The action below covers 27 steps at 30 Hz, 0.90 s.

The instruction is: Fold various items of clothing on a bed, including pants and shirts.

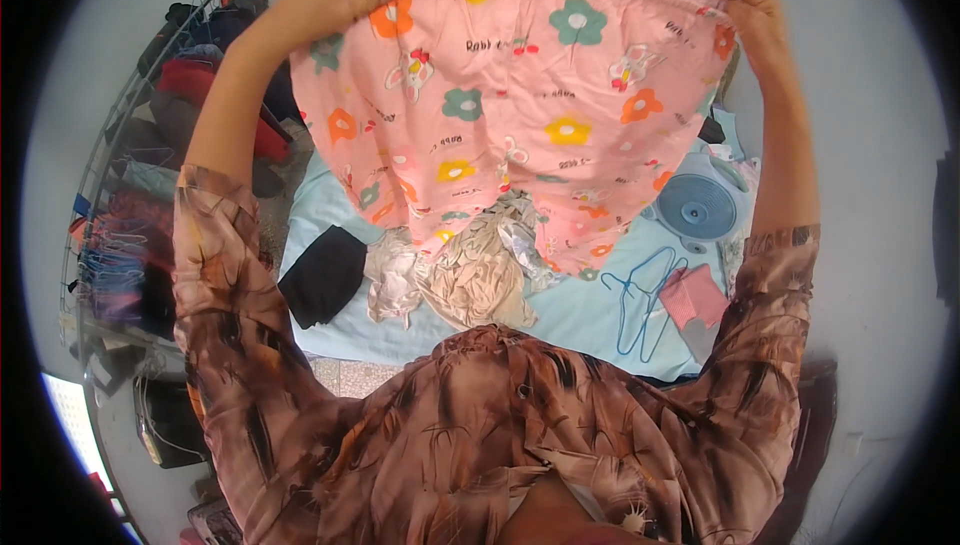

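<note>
Stretched wide between my raised hands is a pair of pink shorts (510, 135) with an elastic waistband, printed with flowers and rabbits. My left hand (335, 0) grips the waistband at its left end, fingers closed over the edge. At the opposite end my right hand (748, 15) pinches the same band. The two legs hang down over the bed and hide part of what lies behind them. Below the shorts sits a crumpled beige cloth heap (478, 270), beside a folded black garment (325, 275).
Blue wire hangers (640, 305) and a folded pink cloth (692, 297) lie on the light blue bedsheet (385, 340). A round blue-grey fan-like object (697, 207) is further back on the right. Along the left wall stands a rack with hanging clothes (140, 235).
</note>
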Available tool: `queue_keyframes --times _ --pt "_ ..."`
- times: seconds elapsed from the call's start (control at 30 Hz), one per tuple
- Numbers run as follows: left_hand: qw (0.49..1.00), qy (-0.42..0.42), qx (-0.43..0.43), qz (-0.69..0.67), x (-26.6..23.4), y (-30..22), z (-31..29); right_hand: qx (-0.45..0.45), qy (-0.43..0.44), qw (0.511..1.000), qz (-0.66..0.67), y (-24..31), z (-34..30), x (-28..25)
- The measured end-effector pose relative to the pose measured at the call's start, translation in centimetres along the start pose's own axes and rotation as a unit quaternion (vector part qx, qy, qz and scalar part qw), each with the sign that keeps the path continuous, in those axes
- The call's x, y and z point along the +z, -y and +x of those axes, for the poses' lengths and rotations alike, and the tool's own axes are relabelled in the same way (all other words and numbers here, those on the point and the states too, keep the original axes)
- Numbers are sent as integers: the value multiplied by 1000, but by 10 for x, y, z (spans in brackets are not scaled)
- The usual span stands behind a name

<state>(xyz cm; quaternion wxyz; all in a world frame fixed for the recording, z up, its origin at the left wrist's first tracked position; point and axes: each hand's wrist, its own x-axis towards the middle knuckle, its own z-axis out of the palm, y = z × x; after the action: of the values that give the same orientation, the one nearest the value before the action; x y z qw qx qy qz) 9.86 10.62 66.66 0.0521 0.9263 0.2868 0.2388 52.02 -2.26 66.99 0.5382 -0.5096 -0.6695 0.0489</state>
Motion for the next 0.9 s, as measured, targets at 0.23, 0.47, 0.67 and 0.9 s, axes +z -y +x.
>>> queue_keyframes --times 0.23,0.47,0.67,0.9 --pt "996 71 42 -33 24 -36 -17 96 222 947 211 30 -39 62" --pt "991 6 113 75 14 -44 -59 14 385 921 -54 86 -71 43" --pt "923 -172 298 174 12 -84 -19 -140 298 925 189 94 -45 40" --pt "895 -205 319 -234 50 -81 55 -110 332 854 384 57 -4 119"
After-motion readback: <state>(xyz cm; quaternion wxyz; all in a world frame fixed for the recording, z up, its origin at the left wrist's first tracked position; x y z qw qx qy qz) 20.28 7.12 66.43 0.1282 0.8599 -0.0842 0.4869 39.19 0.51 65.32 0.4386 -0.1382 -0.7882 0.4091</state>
